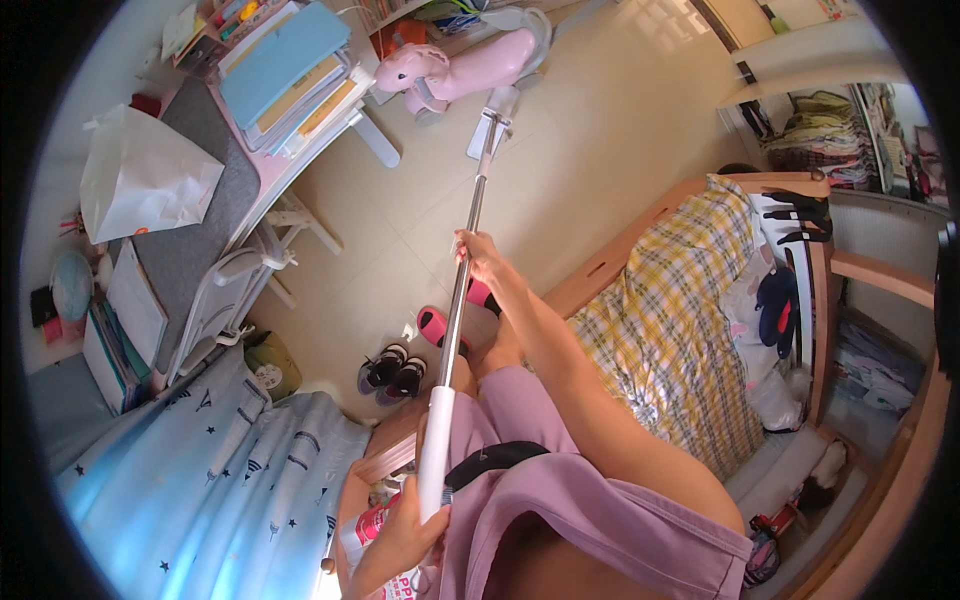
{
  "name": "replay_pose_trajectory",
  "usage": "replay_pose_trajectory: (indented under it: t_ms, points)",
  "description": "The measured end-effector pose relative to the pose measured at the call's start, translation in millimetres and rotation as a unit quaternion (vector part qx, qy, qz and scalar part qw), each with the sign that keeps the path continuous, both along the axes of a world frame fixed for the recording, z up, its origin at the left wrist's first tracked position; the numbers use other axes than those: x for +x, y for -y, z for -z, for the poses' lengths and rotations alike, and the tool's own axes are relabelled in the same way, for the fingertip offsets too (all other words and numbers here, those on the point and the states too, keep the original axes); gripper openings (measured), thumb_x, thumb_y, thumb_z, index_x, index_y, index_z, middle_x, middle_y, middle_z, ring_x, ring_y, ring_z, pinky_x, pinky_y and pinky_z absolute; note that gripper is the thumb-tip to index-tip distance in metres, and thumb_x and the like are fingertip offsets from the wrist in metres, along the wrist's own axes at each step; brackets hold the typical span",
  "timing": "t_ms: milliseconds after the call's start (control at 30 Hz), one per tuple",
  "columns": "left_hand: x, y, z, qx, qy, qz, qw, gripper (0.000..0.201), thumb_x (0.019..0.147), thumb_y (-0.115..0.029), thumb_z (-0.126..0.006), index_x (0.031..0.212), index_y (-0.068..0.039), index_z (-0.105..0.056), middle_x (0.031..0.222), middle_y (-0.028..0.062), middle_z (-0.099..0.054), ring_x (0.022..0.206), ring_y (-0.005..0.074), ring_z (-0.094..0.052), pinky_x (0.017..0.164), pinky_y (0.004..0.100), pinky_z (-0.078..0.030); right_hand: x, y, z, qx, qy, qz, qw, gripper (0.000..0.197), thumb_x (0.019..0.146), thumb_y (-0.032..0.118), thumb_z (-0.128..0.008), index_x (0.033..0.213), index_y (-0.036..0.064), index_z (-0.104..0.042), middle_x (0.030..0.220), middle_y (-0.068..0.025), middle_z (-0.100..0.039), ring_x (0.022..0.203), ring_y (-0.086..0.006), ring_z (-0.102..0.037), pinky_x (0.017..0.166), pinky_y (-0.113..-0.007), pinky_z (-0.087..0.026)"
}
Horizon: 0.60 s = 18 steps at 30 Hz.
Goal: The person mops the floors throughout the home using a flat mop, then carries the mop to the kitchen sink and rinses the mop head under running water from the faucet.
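A long-handled flat mop (pixel 456 330) runs from my lap out over the floor, with a silver pole and a white grip (pixel 433 440). Low in the view, my left hand (pixel 405 535) is closed around the lower end of that white grip. Farther up, my right hand (pixel 478 253) wraps the metal pole. The mop's pale flat head (pixel 490 128) is at the far end, close to a pink animal-shaped ride-on toy (pixel 470 70). Whether the head touches the toy I cannot tell.
Pink slippers (pixel 432 325) and dark sandals (pixel 392 372) lie near my feet. At left stand a desk (pixel 190 110) with folders and a white chair (pixel 222 300). A wooden bed (pixel 660 330) with a yellow checked cover fills the right. Blue curtains (pixel 220 490) hang at lower left.
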State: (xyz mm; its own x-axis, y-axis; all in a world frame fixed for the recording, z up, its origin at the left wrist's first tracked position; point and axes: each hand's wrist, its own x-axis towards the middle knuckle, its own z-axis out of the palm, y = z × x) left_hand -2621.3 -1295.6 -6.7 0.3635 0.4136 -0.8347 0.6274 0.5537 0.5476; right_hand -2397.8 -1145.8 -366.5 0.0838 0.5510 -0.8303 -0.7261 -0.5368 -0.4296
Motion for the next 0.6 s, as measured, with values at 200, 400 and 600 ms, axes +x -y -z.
replay_pose_trajectory:
  t_ms: [200, 400, 600]
  points:
    - [-24.7, 20.7, -24.2, 0.051, -0.06, 0.188, 0.979, 0.04, 0.076, -0.02, -0.053, 0.102, 0.0, -0.03, 0.074, 0.0201, -0.053, 0.063, 0.0293, -0.056, 0.053, 0.0367, -0.042, -24.0, 65.6, -9.4, -0.02, 0.004, 0.069, 0.997, 0.02, 0.081, 0.014, -0.047, 0.065, 0.0041, -0.04, 0.045, -0.0034, -0.039, 0.033, -0.0139, -0.038, 0.031, -0.026, -0.034]
    - [-117.6, 60.8, -38.5, -0.303, 0.02, -0.123, 0.945, 0.043, 0.082, -0.026, -0.047, 0.115, -0.002, -0.033, 0.066, 0.005, -0.045, 0.059, 0.0189, -0.05, 0.06, 0.0241, -0.042, -102.8, 118.5, -41.1, -0.089, 0.136, -0.094, 0.982, 0.026, 0.082, 0.012, -0.045, 0.057, 0.0023, -0.042, 0.046, -0.0077, -0.043, 0.034, -0.0188, -0.044, 0.03, -0.031, -0.035]
    - [-172.2, 74.3, -38.0, -0.605, 0.177, -0.495, 0.598, 0.049, 0.076, -0.014, -0.05, 0.121, -0.006, -0.032, 0.079, 0.0094, -0.05, 0.039, 0.011, -0.043, 0.032, 0.0204, -0.035, -106.5, 119.1, -61.2, -0.049, -0.202, -0.081, 0.975, 0.006, 0.077, 0.002, -0.042, 0.076, -0.0005, -0.036, 0.056, -0.0106, -0.042, 0.051, -0.0228, -0.05, 0.053, -0.044, -0.049]
